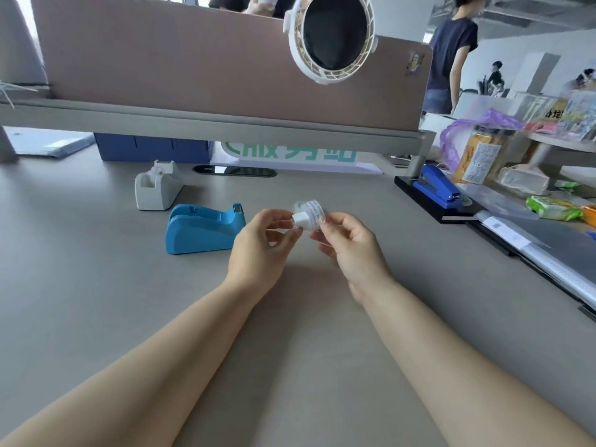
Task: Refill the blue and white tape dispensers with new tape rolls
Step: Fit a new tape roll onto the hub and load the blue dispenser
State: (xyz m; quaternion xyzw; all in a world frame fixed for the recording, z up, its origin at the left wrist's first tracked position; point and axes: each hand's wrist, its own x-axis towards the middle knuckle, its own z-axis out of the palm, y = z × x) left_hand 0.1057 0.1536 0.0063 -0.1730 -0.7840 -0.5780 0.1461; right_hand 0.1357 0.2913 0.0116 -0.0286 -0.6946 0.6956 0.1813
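A clear tape roll [312, 212] with printed text on it is held above the desk between both hands. My left hand [261, 246] pinches a small white spindle [300, 220] pushed into the roll's core. My right hand [350, 243] grips the roll's right side with thumb and fingers. The blue tape dispenser [201, 229] lies on the desk just left of my left hand, its cutter at the right end. The white tape dispenser [157, 187] stands behind it, farther left. Both dispensers look empty.
A blue stapler [435, 185] rests on a black notebook [451, 211] at the right, beside snack packets [553, 209] and a jar [483, 154]. A partition with a white fan [332, 37] rises behind the grey desk [96, 269]. A person [451, 53] stands far right.
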